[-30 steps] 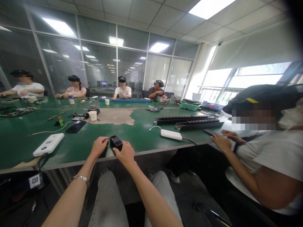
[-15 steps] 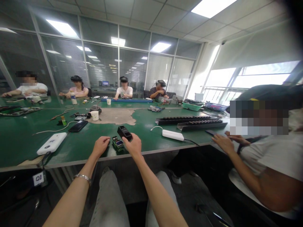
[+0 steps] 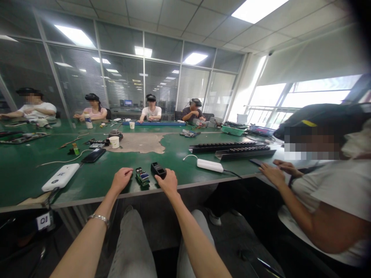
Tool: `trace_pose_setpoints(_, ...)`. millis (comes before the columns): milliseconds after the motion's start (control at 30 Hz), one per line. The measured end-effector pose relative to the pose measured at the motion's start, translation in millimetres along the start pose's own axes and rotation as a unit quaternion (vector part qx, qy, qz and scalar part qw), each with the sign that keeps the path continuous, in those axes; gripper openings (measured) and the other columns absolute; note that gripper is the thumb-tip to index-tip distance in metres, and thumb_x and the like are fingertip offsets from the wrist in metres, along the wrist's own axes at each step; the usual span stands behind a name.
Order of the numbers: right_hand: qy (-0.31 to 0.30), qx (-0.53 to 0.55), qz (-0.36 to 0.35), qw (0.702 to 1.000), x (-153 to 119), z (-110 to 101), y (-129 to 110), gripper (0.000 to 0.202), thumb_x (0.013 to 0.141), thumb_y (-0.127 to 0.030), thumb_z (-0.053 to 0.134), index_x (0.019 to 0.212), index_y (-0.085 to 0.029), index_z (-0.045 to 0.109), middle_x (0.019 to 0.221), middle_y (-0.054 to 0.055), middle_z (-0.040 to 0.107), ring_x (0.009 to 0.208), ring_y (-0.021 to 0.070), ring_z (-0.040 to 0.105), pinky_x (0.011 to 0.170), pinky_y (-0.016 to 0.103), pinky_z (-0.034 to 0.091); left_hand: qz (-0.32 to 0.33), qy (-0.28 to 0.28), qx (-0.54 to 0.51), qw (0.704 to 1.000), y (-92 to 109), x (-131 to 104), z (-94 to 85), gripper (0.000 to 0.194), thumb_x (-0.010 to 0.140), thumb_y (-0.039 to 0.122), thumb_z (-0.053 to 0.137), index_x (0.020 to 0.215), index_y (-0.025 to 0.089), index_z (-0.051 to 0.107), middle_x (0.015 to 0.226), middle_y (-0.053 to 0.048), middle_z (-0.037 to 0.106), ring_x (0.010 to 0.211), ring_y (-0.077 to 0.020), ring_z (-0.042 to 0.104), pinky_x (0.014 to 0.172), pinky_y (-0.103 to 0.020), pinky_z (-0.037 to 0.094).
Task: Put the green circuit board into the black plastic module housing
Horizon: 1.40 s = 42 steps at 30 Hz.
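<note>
My right hand (image 3: pixel 169 181) grips a black rectangular plastic housing (image 3: pixel 158 170) by its near end, at the table surface. Openings show in the housing's upper face. Just left of it lies a green circuit board assembly (image 3: pixel 142 177) with a small bluish display and upright parts, apart from both hands. My left hand (image 3: pixel 122 179) rests on the table edge to the left of the board, its fingers curled in. Whether anything sits inside those fingers is hidden.
On the green table (image 3: pixel 98 177), a white power bank (image 3: pixel 60 177) and a phone (image 3: pixel 94 155) lie left. A white adapter (image 3: pixel 210 165) and black slotted rails (image 3: pixel 245 152) lie right. A paper cup (image 3: pixel 114 142) stands beyond. A co-worker (image 3: pixel 321 185) sits close on the right.
My right hand has moved right and down with the black housing, from above the circuit board to the table beside it. My left hand has hardly moved.
</note>
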State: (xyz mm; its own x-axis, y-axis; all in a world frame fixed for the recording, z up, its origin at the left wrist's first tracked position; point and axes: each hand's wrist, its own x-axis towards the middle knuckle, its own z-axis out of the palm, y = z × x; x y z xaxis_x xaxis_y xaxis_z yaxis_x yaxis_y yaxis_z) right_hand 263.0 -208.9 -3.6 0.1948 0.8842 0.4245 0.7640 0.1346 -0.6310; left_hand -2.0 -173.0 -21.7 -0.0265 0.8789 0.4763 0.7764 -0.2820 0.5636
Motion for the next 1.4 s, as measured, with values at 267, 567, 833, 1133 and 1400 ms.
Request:
trace_pose_setpoints(267,-0.008,0.013,-0.026,1.0,-5.0,-3.4,0.7,0.04,0.08,-0.044,0.067,0.11,-0.018,0.065,0.104,0.011,0.064,0.097,0.0242,0.062,0.083,0.031,0.046,-0.013,0.013,-0.008,1.0,2.4,-1.6,-0.2,0.033,0.085,0.038,0.05,0.1,0.02,0.074,0.109,-0.008,0.073,0.104,-0.0237,0.065,0.096,-0.035,0.049)
trace_pose_setpoints(567,-0.013,0.088,-0.039,0.995,-2.2,-11.8,-31.2,0.034,0.088,-0.048,0.056,0.102,-0.021,0.07,0.093,0.004,0.072,0.085,0.0183,0.065,0.075,0.025,0.047,-0.02,0.019,-0.025,0.999,0.8,-2.5,0.0,0.034,0.086,0.036,0.051,0.105,0.019,0.073,0.109,-0.008,0.072,0.1,-0.0229,0.066,0.093,-0.034,0.05)
trace_pose_setpoints(833,-0.024,0.081,-0.068,0.994,-15.7,-1.4,-64.6,0.031,0.084,-0.048,0.063,0.096,-0.02,0.07,0.091,0.007,0.071,0.087,0.02,0.065,0.076,0.026,0.047,-0.02,0.023,-0.031,0.999,3.6,-4.1,-2.2,0.034,0.087,0.036,0.05,0.105,0.018,0.073,0.108,-0.01,0.072,0.1,-0.0232,0.067,0.092,-0.035,0.05)
trace_pose_setpoints(1133,-0.054,0.004,-0.066,0.996,-20.2,2.1,-77.1,0.037,0.08,-0.053,0.065,0.092,-0.019,0.067,0.093,0.01,0.068,0.087,0.0242,0.065,0.075,0.031,0.046,-0.019,0.02,-0.025,0.999,-0.4,-2.5,1.0,0.033,0.087,0.035,0.05,0.105,0.018,0.073,0.109,-0.008,0.072,0.102,-0.0226,0.066,0.093,-0.034,0.05)
trace_pose_setpoints(1400,-0.082,-0.043,-0.067,0.993,-32.7,6.4,-70.9,0.036,0.078,-0.05,0.067,0.095,-0.019,0.062,0.097,0.01,0.066,0.088,0.025,0.066,0.076,0.033,0.046,-0.009,0.014,-0.016,1.0,-4.4,-0.6,2.2,0.035,0.087,0.036,0.049,0.105,0.018,0.073,0.11,-0.009,0.072,0.104,-0.0235,0.065,0.095,-0.034,0.048)
